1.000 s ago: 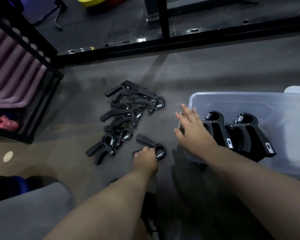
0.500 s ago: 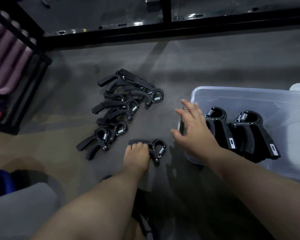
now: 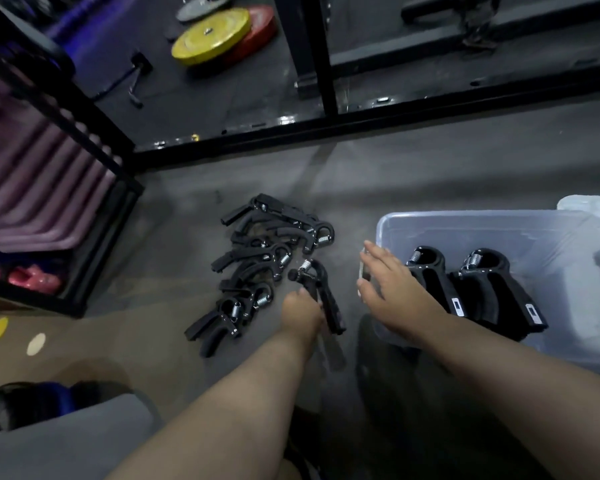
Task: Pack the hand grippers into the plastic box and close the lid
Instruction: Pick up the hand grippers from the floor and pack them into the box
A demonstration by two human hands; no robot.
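Fingers (image 3: 303, 295) of left hand (image 3: 300, 317) clasp a hand gripper (image 3: 327, 301); right hand (image 3: 392, 292) fingers lie straight. Carry it to plastic box (image 3: 482, 214), three o'clock.

i see a loose pile of black hand grippers (image 3: 257, 258) with steel springs on the floor, left of the clear plastic box (image 3: 482, 216). the left hand (image 3: 302, 317) grips a single gripper (image 3: 317, 275) by its handles, spring end away. a pair of grippers (image 3: 430, 282) lies side by side inside the open box.

gym | weight plates (image 3: 210, 38) | rack frame (image 3: 312, 53) | rubber floor (image 3: 194, 98)
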